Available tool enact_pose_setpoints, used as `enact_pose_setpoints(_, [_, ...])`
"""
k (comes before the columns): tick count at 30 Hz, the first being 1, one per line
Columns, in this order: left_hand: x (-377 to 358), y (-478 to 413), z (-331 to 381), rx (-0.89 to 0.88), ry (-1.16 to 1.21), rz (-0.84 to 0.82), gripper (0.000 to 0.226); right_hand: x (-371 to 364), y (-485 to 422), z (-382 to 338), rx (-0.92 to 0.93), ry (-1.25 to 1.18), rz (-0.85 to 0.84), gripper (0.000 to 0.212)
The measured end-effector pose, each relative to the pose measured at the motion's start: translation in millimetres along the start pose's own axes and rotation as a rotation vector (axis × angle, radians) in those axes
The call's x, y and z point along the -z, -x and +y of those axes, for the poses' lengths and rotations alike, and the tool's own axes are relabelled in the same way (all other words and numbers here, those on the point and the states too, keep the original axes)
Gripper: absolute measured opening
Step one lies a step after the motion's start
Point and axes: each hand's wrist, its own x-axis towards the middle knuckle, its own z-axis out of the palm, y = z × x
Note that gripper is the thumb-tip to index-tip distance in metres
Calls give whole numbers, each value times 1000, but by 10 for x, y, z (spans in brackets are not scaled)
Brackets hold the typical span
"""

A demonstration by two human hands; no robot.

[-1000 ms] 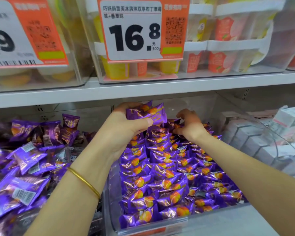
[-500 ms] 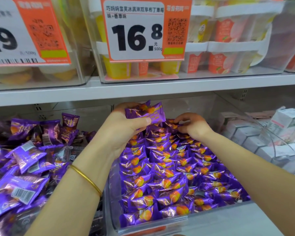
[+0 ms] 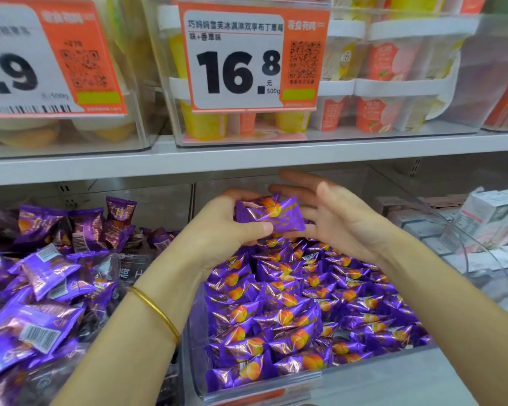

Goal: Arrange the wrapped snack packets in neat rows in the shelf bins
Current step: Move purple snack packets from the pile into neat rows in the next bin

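My left hand (image 3: 226, 227) grips a small stack of purple snack packets (image 3: 269, 213) with an orange fruit print, held above the back of a clear shelf bin (image 3: 197, 356). Beside the stack, my right hand (image 3: 332, 213) is raised with its fingers spread and straight, its fingertips near the packets' right side. Inside the bin, many of the same purple packets (image 3: 291, 303) lie in rough rows. Loose purple packets (image 3: 41, 291) are heaped in the bin to the left.
Just above my hands runs a white shelf edge (image 3: 247, 159). Clear bins of yellow and orange cups with orange price tags (image 3: 252, 58) stand on it. White boxes (image 3: 493, 215) fill a bin on the right, behind a curved clear wall (image 3: 475, 259).
My right hand has lifted off the packets at the back of the bin and opened beside the stack. My left hand has kept holding the stack in about the same place.
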Motion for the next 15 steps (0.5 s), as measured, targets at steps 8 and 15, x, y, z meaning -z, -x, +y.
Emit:
enact_pose_setpoints(8, [-8, 9, 37, -63, -250, 30, 51, -116, 44, 8, 30, 265, 177, 28])
enact_pose_setpoints(15, [305, 99, 58, -260, -703, 316, 39, 434, 130, -11, -143, 339, 495, 22])
